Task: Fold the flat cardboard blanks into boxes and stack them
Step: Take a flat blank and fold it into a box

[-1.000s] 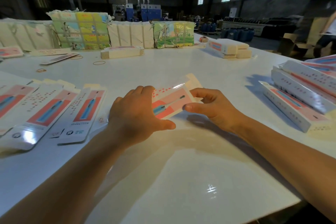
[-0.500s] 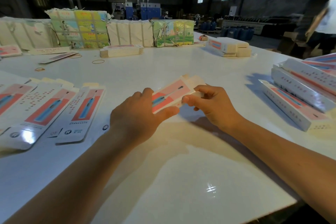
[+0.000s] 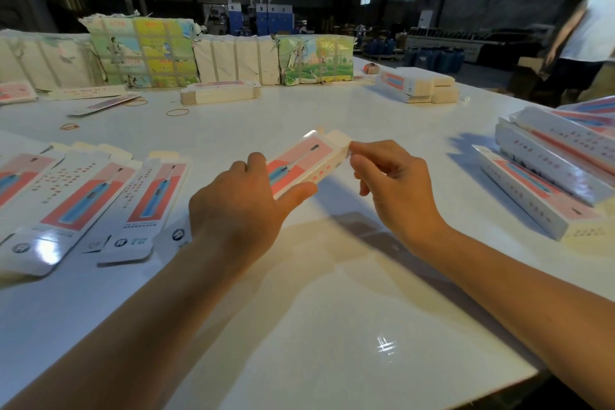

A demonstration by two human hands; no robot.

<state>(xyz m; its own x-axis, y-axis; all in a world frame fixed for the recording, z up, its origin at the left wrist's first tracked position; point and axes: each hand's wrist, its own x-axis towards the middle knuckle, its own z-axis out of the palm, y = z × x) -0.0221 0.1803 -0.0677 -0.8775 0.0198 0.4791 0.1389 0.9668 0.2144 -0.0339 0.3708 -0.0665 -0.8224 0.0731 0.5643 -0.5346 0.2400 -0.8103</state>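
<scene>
The left hand [image 3: 239, 210] is clamped round the near end of a half-formed box [image 3: 301, 165], whose far-end flap [image 3: 339, 140] is pinched by the right hand [image 3: 396, 183].

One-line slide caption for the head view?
Left hand grips a half-formed box while right hand pinches its end flap.

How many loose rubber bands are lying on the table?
3, all on the far left of the table: rubber band nearest the middle, rubber band by a flat blank, rubber band farthest left. More may be hidden behind the bundles.
</scene>
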